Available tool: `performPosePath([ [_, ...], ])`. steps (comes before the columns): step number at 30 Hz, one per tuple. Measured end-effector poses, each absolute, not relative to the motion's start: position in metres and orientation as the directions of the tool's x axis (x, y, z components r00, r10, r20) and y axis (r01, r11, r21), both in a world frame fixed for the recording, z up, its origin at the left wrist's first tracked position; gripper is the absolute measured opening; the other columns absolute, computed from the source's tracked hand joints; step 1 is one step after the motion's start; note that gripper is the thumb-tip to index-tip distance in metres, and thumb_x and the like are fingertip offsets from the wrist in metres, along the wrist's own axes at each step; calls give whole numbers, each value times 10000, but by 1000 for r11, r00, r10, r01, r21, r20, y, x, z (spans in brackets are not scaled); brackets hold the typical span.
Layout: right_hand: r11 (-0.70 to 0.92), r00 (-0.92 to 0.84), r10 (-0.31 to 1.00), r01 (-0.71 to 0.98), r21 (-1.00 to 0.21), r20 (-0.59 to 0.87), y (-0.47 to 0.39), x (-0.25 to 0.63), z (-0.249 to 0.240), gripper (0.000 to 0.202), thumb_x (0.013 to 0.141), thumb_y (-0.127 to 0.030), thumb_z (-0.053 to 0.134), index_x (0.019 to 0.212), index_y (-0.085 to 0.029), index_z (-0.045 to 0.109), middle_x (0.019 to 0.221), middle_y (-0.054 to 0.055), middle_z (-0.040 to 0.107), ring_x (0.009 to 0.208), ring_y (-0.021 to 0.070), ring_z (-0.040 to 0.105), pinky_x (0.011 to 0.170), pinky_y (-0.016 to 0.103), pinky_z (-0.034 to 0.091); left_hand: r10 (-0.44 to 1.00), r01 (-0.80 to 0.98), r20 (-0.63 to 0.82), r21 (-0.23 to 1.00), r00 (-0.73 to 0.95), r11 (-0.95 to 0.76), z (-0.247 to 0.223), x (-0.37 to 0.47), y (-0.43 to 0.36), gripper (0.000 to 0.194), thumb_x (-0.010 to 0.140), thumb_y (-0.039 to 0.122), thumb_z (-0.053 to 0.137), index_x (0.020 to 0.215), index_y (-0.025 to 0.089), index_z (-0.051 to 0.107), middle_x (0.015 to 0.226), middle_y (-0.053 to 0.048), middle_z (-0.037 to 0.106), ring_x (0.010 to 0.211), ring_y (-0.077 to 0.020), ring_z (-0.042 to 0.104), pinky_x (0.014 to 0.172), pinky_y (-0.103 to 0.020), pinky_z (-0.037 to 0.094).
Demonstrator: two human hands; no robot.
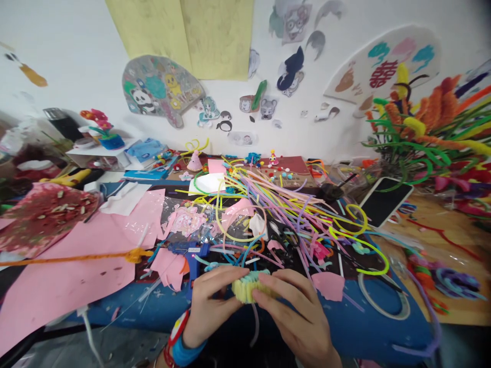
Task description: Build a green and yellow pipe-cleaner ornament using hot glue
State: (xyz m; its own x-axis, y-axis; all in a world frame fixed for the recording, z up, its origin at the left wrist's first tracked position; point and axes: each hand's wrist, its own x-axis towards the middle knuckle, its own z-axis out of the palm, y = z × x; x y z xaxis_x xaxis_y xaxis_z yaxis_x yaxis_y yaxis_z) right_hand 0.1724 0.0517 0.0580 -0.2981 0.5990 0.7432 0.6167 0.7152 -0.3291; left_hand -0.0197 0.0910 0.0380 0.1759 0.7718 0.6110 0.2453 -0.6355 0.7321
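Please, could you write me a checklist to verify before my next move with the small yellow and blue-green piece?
1. Left hand and right hand both on the small piece: ok.
2. Underside of the piece sound: cannot tell, it faces away.
3. Blue glue gun clear of the left hand: not ok, it lies very close.
4. Glue gun cool: cannot tell.
5. Fuzzy stems sorted: not ok, tangled pile.
6. Phone away from both hands: ok.
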Motion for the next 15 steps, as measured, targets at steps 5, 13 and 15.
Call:
performPosePath([
  [5,657,-198,577,689,-306,793,47,165,60,353,928,-41,499,1077,-274,718,1135,49,610,1121,196,543,932,341,539,696,265,700,649,161,-713,39,-19,92,241,793,275,769,1020,203,738,880,-67,790,746,-184,755,671,-242,619],
  [13,666,-212,506,713,-222,836,37,148,60,241,960,-227,489,1037,-228,718,937,54,701,998,182,657,960,335,546,547,337,832,491,94,-804,33,-21,89,149,874,287,690,982,187,716,882,-53,798,724,-180,764,691,-265,615],
  [15,665,-236,494,722,-189,837,35,146,57,263,969,-260,469,1069,-231,711,907,47,718,966,182,685,962,344,547,541,363,836,478,91,-800,29,-23,87,139,889,277,669,988,193,717,896,-49,798,733,-182,764,695,-275,611],
])
